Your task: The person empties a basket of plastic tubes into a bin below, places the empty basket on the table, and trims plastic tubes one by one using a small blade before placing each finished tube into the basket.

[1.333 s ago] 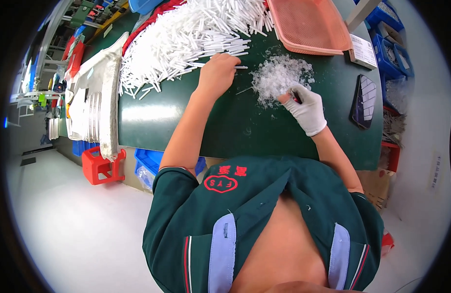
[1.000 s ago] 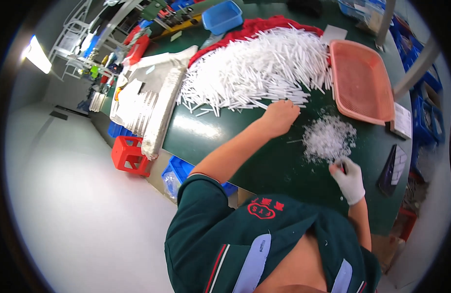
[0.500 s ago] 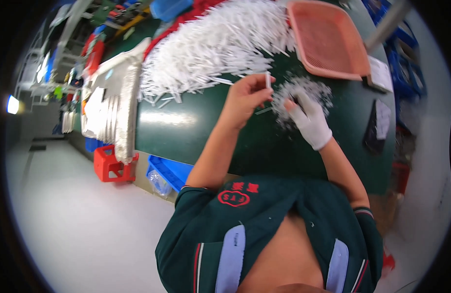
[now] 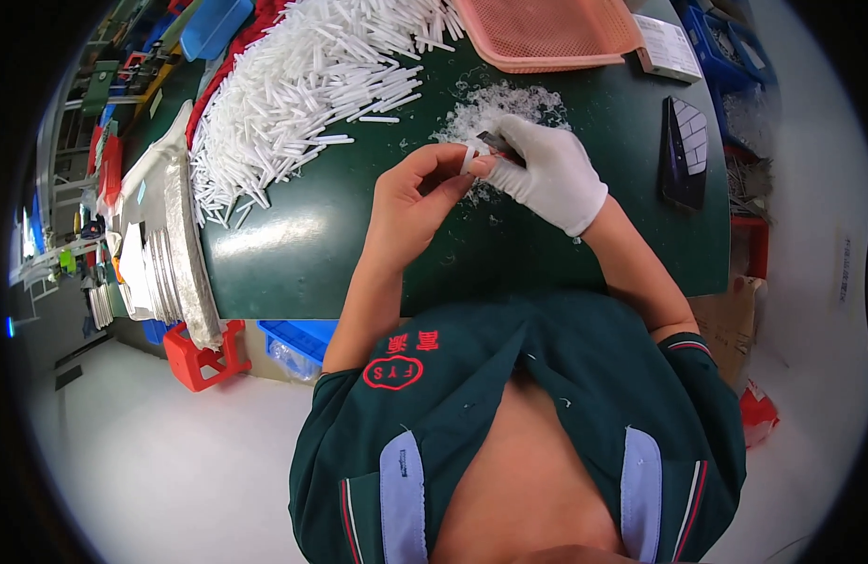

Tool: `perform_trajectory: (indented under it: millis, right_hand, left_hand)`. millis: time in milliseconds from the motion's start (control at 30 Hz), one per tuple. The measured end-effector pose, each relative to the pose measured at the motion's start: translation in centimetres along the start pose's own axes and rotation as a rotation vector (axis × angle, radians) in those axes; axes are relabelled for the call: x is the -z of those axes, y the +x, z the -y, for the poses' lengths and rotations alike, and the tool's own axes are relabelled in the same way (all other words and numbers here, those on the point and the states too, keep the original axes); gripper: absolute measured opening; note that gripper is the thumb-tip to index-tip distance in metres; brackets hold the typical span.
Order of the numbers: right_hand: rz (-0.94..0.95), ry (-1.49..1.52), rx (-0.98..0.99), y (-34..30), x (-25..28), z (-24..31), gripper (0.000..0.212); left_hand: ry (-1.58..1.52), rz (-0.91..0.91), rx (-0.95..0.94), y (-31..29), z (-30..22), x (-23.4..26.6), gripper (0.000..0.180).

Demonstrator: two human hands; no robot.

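Nearest, over a dark green tabletop point(image 4: 641, 235): two hands, close together. Left hand point(image 4: 407, 207), bare, pinches one short white plastic tube point(image 4: 469, 160) between thumb and forefinger; the tube stands roughly upright in the view. Right hand point(image 4: 551, 177), in a white fabric glove with the thumb tip bare, is curled round a small dark hand tool point(image 4: 493, 141) with a reddish part; most of the tool is hidden by the glove. Bare thumb tip is at the tube, just beside the left fingers. Whether the tool's edge touches the tube: cannot tell.

Step in hand (judgement): trimming the tube's end. Next move calls for a firm left pinch, a short controlled stroke with the tool, and both fingertips clear of the edge.

Just beyond the hands: loose heap of clear plastic shavings point(image 4: 532, 105), partly covered by the glove. Farther, to the left: large pile of similar white tubes point(image 4: 302, 103), against a red cloth point(image 4: 218, 85). To the right: black phone point(image 4: 683, 160). At the far side: salmon-pink mesh plastic basket point(image 4: 547, 64), with a white box point(image 4: 667, 49) beside it.
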State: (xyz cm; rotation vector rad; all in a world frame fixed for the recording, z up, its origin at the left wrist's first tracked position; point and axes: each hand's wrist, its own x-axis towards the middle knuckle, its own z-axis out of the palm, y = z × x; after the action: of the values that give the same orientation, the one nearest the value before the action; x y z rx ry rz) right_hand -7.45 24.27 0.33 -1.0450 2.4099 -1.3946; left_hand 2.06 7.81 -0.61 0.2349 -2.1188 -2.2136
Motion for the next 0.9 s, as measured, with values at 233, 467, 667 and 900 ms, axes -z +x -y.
perform_trajectory:
  millis: [233, 467, 667, 900]
  right_hand:
    - [0.067, -0.160, 0.001, -0.1, 0.2, 0.3, 0.038]
    - [0.022, -0.150, 0.052, -0.1, 0.1, 0.3, 0.042]
    - [0.017, -0.180, 0.058, -0.1, 0.0, 0.2, 0.042]
    - [0.048, -0.229, 0.082, -0.2, 0.0, 0.0, 0.046]
  left_hand:
    - [0.275, -0.057, -0.139, -0.2, -0.5, -0.3, 0.020]
    - [0.329, -0.069, -0.176, -0.1, -0.7, -0.4, 0.020]
    - [0.364, -0.068, -0.191, -0.1, -0.7, -0.4, 0.020]
    - [0.380, -0.069, -0.269, -0.3, -0.3, -0.2, 0.020]
